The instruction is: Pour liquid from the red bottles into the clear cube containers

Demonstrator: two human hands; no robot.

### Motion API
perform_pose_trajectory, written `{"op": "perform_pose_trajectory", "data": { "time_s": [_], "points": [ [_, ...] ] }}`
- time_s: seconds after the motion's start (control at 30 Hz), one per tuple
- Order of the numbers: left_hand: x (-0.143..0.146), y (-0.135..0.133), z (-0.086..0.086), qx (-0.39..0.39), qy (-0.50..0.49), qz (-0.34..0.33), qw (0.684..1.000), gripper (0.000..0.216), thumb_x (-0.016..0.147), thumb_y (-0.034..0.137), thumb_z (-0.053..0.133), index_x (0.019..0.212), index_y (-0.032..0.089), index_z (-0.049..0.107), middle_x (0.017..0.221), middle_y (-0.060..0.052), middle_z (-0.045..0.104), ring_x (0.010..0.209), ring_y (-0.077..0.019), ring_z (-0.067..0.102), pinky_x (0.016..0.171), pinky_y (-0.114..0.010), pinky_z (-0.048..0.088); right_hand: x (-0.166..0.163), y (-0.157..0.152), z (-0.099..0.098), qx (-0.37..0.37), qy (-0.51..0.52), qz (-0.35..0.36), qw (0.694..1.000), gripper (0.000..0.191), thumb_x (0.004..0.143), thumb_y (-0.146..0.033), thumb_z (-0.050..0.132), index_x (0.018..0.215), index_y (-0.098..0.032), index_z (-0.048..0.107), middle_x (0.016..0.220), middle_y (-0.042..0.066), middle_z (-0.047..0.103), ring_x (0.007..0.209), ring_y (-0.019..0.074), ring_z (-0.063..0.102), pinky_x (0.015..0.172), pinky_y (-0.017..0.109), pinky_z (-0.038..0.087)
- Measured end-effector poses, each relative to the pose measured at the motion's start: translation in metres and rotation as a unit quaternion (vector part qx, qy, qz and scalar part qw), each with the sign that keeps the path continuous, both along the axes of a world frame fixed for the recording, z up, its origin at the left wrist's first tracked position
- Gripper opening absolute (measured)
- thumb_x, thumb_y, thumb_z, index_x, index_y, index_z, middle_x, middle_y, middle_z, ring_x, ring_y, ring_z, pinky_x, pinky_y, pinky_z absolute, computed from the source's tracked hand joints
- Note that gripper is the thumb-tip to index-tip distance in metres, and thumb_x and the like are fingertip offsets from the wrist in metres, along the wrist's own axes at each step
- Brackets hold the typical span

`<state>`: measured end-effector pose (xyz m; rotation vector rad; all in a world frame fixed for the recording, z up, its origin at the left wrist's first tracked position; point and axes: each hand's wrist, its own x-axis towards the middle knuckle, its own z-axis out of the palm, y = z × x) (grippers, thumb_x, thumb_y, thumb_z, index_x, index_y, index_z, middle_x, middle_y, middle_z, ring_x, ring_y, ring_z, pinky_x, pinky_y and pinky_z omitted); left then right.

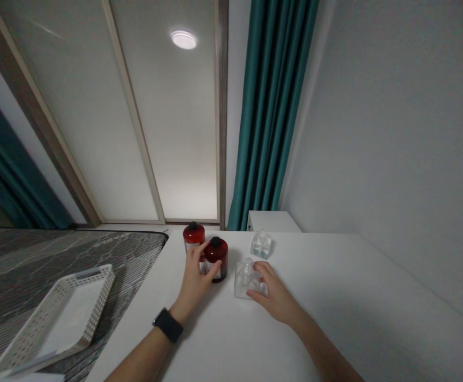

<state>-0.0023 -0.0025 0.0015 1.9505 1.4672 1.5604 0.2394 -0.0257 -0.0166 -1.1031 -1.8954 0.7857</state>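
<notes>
Plainly, nearer red bottle [217, 250] within left grip [197, 274].

The nearer red bottle [219, 253] stood upright on a white table [223, 345], the left hand [194, 275] curled around it with a dark watch [168, 324] on the wrist, while a 2nd red bottle [193, 235] stood just behind it to the left. Right of the nearer red bottle, the right hand [276, 298] gripped a clear square bottle [244, 281], with a smaller clear container [261, 245] farther back. Well left of the nearer red bottle lay a white perforated basket [99, 302].
</notes>
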Motion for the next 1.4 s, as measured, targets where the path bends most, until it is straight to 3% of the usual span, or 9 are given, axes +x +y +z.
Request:
{"op": "perform_pose_trajectory", "data": {
  "time_s": [0.33,0.77,0.93,1.27,1.4],
  "points": [
    [0.001,-0.002,-0.008,-0.071,0.049,-0.106,0.991,0.079,0.083,0.016,0.058,0.153,0.031,0.024,0.139,-0.009,0.04,0.126,-0.025,0.05,0.094,-0.036,0.053,-0.006,0.007,-0.017,0.033,0.022,-0.047,0.998,0.051,0.083,-0.024,0.066,0.132,-0.026,0.053,0.133,0.01,0.052,0.121,0.0253,0.056,0.097,0.042,0.055],
    [0.011,-0.004,-0.013,-0.065,0.095,-0.036,0.993,0.076,0.088,0.024,0.059,0.154,0.033,0.021,0.125,-0.008,0.047,0.099,-0.022,0.063,0.084,-0.037,0.057,-0.005,0.006,-0.011,0.018,0.017,-0.041,0.999,0.05,0.083,-0.025,0.066,0.131,-0.023,0.053,0.132,0.011,0.051,0.12,0.0262,0.056,0.094,0.041,0.056],
    [0.012,0.0,-0.018,-0.061,0.088,-0.041,0.993,0.077,0.09,0.024,0.058,0.155,0.033,0.018,0.125,-0.008,0.046,0.087,-0.0186,0.063,0.085,-0.04,0.056,-0.006,0.004,-0.009,0.008,0.014,-0.038,0.999,0.049,0.083,-0.023,0.065,0.13,-0.024,0.053,0.132,0.01,0.05,0.121,0.026,0.054,0.095,0.041,0.055],
    [0.006,0.002,-0.016,-0.049,0.09,-0.065,0.993,0.07,0.093,0.023,0.054,0.154,0.033,0.022,0.123,-0.007,0.048,0.091,-0.0183,0.06,0.09,-0.038,0.053,-0.005,-0.001,0.004,-0.032,0.001,0.003,0.999,0.048,0.08,-0.025,0.066,0.126,-0.025,0.051,0.13,0.009,0.048,0.119,0.0261,0.053,0.096,0.042,0.052],
    [0.005,0.0,-0.012,-0.049,0.095,-0.06,0.992,0.065,0.094,0.025,0.052,0.154,0.031,0.025,0.121,-0.007,0.05,0.091,-0.019,0.06,0.09,-0.038,0.053,0.0,-0.003,0.006,-0.029,0.002,0.025,0.999,0.046,0.082,-0.019,0.059,0.127,-0.025,0.051,0.135,0.009,0.045,0.125,0.0256,0.049,0.098,0.04,0.05]
  ]
}}
